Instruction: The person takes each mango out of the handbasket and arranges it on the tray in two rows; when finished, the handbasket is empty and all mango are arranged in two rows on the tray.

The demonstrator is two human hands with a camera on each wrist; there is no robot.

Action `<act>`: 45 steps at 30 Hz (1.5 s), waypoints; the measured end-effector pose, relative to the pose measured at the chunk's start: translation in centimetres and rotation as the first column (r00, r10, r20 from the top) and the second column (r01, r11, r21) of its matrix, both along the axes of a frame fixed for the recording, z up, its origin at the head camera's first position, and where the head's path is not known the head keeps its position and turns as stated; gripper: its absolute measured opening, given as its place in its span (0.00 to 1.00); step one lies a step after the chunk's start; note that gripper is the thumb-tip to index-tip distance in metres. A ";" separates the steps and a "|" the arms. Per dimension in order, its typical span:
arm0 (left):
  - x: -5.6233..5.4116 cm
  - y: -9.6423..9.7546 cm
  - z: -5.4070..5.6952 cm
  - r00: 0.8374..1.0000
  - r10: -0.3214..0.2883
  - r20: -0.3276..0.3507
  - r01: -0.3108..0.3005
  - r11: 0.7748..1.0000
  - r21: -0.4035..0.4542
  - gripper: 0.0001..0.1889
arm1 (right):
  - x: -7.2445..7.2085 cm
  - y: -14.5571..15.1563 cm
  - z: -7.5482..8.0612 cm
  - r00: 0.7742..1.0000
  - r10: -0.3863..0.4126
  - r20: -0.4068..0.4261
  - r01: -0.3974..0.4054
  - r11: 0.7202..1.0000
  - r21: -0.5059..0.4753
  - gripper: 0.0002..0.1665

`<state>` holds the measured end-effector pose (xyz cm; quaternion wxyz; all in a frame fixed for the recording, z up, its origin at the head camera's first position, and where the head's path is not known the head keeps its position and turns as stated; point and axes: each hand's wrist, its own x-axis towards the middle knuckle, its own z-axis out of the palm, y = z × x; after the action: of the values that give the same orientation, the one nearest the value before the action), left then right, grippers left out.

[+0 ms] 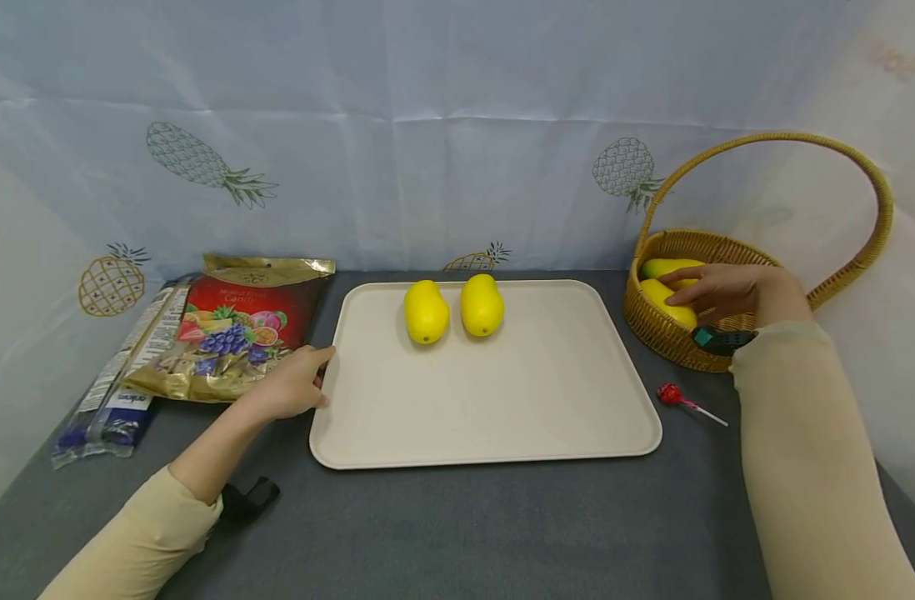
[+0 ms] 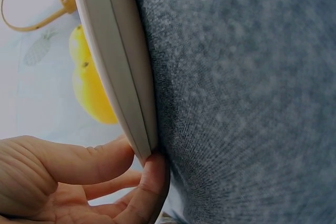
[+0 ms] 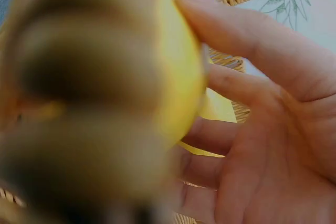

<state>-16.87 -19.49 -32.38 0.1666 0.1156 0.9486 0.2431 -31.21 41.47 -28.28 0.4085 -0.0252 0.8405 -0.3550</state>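
Note:
A beige rectangular tray (image 1: 487, 400) lies on the dark cloth, with two yellow mangoes (image 1: 426, 312) side by side near its far edge. My left hand (image 1: 296, 383) pinches the tray's left rim, thumb on top and a fingertip at the underside, as the left wrist view shows. Over at the right, my right hand (image 1: 727, 292) reaches into a wicker basket (image 1: 660, 337). Its thumb and fingers curl round a yellow mango (image 3: 181, 72) there. Another yellow fruit (image 1: 667, 267) lies behind it in the basket. A blurred woven shape covers much of the right wrist view.
A red candy bag (image 1: 240, 325) lies on a second, blue-and-white packet (image 1: 120, 400) left of the tray. Between tray and basket lies a red lollipop (image 1: 671, 394). The basket's tall handle (image 1: 765, 137) arches over the right forearm's side. Behind hangs a pineapple-print curtain (image 1: 427, 192).

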 end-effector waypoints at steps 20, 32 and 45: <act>0.0 -0.1 0.2 1.000 -0.011 -0.016 0.011 1.000 0.002 0.41 | 1.7 -3.9 7.0 0.914 -0.034 -0.404 -0.087 0.957 -0.277 0.41; -0.1 0.0 0.0 0.999 -0.020 -0.032 0.021 1.000 0.009 0.41 | 3.8 -14.3 8.1 0.849 0.018 -0.527 -0.213 0.926 -0.312 0.45; 0.0 -0.1 -0.1 1.000 -0.016 -0.022 0.016 1.000 0.007 0.42 | 4.9 -22.7 3.5 0.897 0.080 -0.434 -0.262 0.888 -0.379 0.49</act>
<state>-16.87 -19.60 -32.45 0.1577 0.1267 0.9484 0.2441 -26.27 18.75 -24.74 0.2394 -0.2628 0.8025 -0.4792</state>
